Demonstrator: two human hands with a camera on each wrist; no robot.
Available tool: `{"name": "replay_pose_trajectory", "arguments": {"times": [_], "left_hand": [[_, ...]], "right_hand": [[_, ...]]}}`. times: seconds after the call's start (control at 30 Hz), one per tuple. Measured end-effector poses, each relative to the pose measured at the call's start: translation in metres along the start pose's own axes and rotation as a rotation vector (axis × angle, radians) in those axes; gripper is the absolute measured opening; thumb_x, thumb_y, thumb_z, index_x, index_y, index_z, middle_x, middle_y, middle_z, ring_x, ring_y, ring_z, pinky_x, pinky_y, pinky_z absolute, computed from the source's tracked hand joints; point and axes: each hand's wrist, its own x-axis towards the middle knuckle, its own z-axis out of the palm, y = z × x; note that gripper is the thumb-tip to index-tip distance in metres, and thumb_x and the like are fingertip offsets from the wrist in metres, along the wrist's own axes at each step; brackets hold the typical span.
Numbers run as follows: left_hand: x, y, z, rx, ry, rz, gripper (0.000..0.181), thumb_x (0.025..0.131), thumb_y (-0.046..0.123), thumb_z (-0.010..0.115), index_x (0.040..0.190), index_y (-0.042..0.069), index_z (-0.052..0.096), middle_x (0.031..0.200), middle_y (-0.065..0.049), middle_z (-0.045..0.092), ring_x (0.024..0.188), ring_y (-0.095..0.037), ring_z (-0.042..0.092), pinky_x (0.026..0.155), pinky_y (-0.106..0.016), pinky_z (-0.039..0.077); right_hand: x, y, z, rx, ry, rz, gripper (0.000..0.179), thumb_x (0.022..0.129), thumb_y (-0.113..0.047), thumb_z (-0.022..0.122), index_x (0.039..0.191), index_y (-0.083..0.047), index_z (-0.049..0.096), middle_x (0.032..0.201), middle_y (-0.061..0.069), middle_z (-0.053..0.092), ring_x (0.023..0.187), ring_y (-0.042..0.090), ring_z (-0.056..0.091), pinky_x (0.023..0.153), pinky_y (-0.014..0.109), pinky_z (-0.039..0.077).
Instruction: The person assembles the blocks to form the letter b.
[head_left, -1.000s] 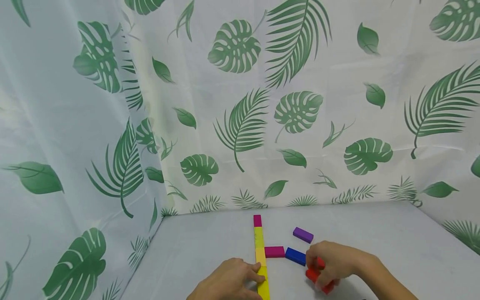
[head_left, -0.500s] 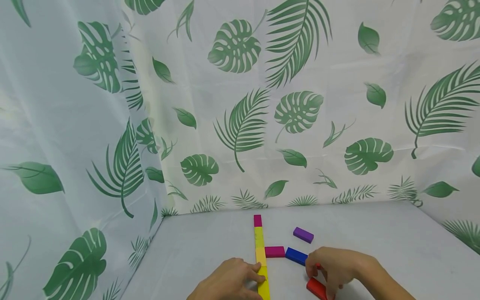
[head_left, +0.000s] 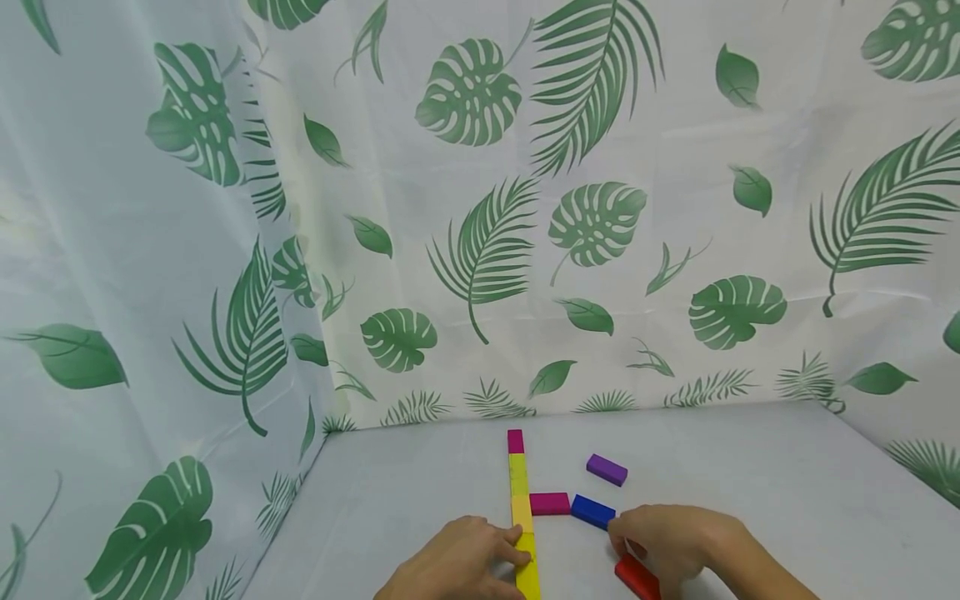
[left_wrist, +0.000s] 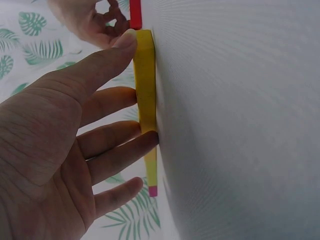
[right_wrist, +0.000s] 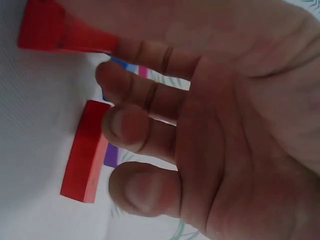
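Note:
A straight row of blocks runs away from the person in the head view: a yellow block (head_left: 527, 575) nearest, an orange one (head_left: 522, 510), a yellow-green one (head_left: 518, 475) and a magenta one (head_left: 515, 442) at the far end. My left hand (head_left: 461, 558) lies along the row's left side, its fairly straight fingers and thumb touching the yellow block. My right hand (head_left: 671, 542) pinches a red block (head_left: 637, 577) between thumb and index finger, low at the table. Another red block (right_wrist: 85, 152) lies beside the curled other fingers, hidden by the hand in the head view.
Sideways from the row extends a magenta block (head_left: 550, 504), with a slightly angled blue block (head_left: 593, 512) beyond its right end. A purple block (head_left: 607, 469) lies apart, farther back. Leaf-printed white curtains (head_left: 600, 350) surround the grey-white tabletop (head_left: 750, 467) behind and at both sides.
The right hand had two red blocks together; they have come apart, one now under the fingers, the other at thumb and index finger. That hand has lowered slightly; the left stays put.

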Motion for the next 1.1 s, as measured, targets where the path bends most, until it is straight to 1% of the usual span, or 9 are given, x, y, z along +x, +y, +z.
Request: {"name": "replay_pose_trajectory", "arguments": {"times": [0.1, 0.27, 0.53, 0.8, 0.9, 1.1], "left_hand": [[0.001, 0.0, 0.0, 0.001, -0.003, -0.011, 0.036, 0.085, 0.049, 0.083, 0.12, 0.042, 0.077, 0.132, 0.021, 0.068, 0.1, 0.004, 0.064, 0.088, -0.021, 0.053], [0.001, 0.002, 0.0, 0.003, -0.008, -0.018, 0.034, 0.086, 0.049, 0.082, 0.119, 0.041, 0.077, 0.131, 0.021, 0.069, 0.101, 0.004, 0.063, 0.09, -0.023, 0.053], [0.0, 0.003, -0.001, 0.004, -0.002, -0.016, 0.035, 0.086, 0.048, 0.083, 0.12, 0.041, 0.077, 0.132, 0.021, 0.069, 0.098, 0.005, 0.063, 0.089, -0.022, 0.053], [0.0, 0.002, 0.0, 0.005, 0.007, -0.004, 0.035, 0.086, 0.048, 0.083, 0.119, 0.041, 0.078, 0.131, 0.021, 0.069, 0.094, 0.006, 0.062, 0.087, -0.021, 0.053], [0.0, 0.001, -0.001, 0.008, 0.008, 0.003, 0.035, 0.086, 0.048, 0.083, 0.119, 0.041, 0.077, 0.132, 0.021, 0.069, 0.094, 0.006, 0.062, 0.087, -0.021, 0.053], [-0.001, 0.001, -0.001, 0.004, 0.002, -0.006, 0.035, 0.086, 0.049, 0.083, 0.119, 0.042, 0.077, 0.132, 0.021, 0.068, 0.096, 0.005, 0.062, 0.089, -0.023, 0.054]], "right_hand": [[0.001, -0.001, 0.0, -0.001, 0.007, 0.011, 0.05, 0.071, -0.006, 0.094, 0.1, -0.034, 0.064, 0.088, -0.007, 0.059, 0.085, 0.012, 0.055, 0.078, 0.034, 0.058], [0.002, -0.001, -0.002, 0.023, 0.032, 0.024, 0.051, 0.07, -0.011, 0.096, 0.102, -0.031, 0.063, 0.085, -0.004, 0.059, 0.083, 0.013, 0.056, 0.078, 0.033, 0.057], [0.004, 0.002, -0.004, 0.061, 0.058, 0.027, 0.049, 0.068, -0.02, 0.098, 0.1, -0.03, 0.063, 0.084, -0.003, 0.06, 0.08, 0.014, 0.056, 0.072, 0.032, 0.049], [0.007, 0.008, -0.005, 0.089, 0.099, 0.022, 0.05, 0.067, -0.021, 0.099, 0.101, -0.028, 0.063, 0.087, -0.003, 0.06, 0.083, 0.016, 0.056, 0.077, 0.038, 0.052], [0.009, 0.011, -0.005, 0.101, 0.106, 0.018, 0.05, 0.067, -0.021, 0.099, 0.101, -0.027, 0.063, 0.086, -0.003, 0.06, 0.084, 0.016, 0.056, 0.077, 0.039, 0.052], [0.01, 0.014, -0.005, 0.112, 0.116, 0.011, 0.05, 0.066, -0.022, 0.099, 0.101, -0.027, 0.063, 0.088, -0.003, 0.06, 0.086, 0.016, 0.055, 0.079, 0.04, 0.052]]}}
